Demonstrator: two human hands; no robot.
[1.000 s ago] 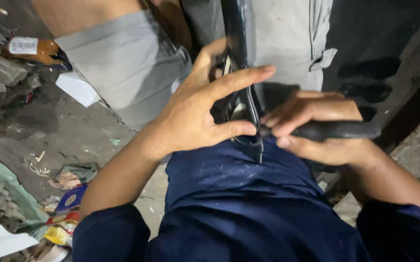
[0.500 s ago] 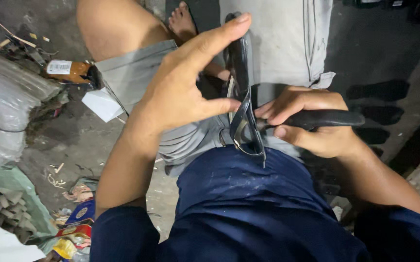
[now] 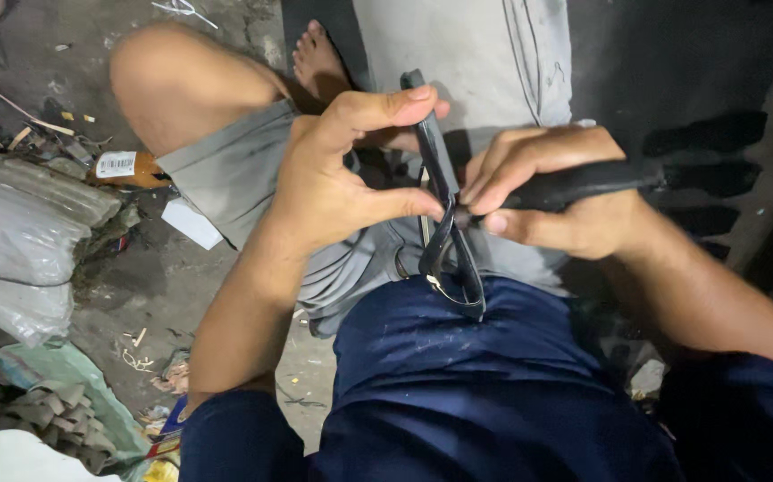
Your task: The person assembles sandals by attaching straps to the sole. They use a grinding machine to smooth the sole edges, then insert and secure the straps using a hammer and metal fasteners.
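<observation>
The left hand point(image 3: 333, 183) pinches a black strap point(image 3: 440, 192) between thumb and forefinger over the lap. At three o'clock, the right hand point(image 3: 551, 192) has its fingers closed around a black-handled tool point(image 3: 583, 181) touching the strap.
</observation>
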